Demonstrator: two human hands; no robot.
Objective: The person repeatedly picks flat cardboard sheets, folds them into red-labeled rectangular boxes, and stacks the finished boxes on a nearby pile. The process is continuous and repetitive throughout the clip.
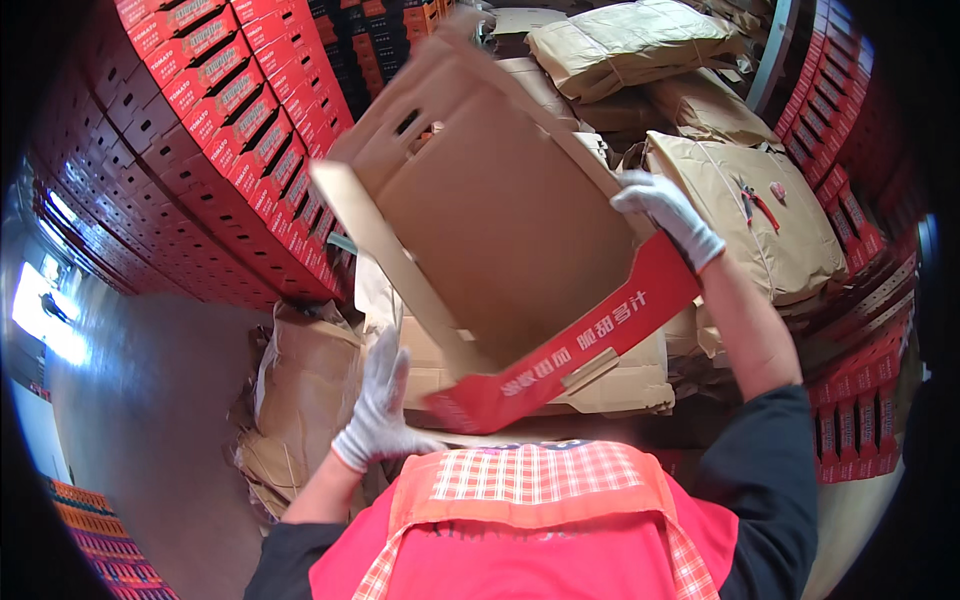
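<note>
A cardboard tray (500, 220), plain brown inside with a red printed outer wall, is tilted up in front of me. My right hand (665, 208), in a white glove, is closed on its right edge. My left hand (380, 405), gloved as well, is below the tray's lower left corner. Its fingers point up and the thumb is spread, with nothing visible in it. A small gap seems to lie between that hand and the tray. The tray's far end is blurred.
Tall stacks of red printed boxes (225, 110) stand at the left, with more red boxes (855, 430) at the right. Paper-wrapped bundles (630, 45) are piled behind the tray. Red-handled pliers (762, 210) lie on one bundle. Crumpled brown paper (275, 455) is beside my left arm.
</note>
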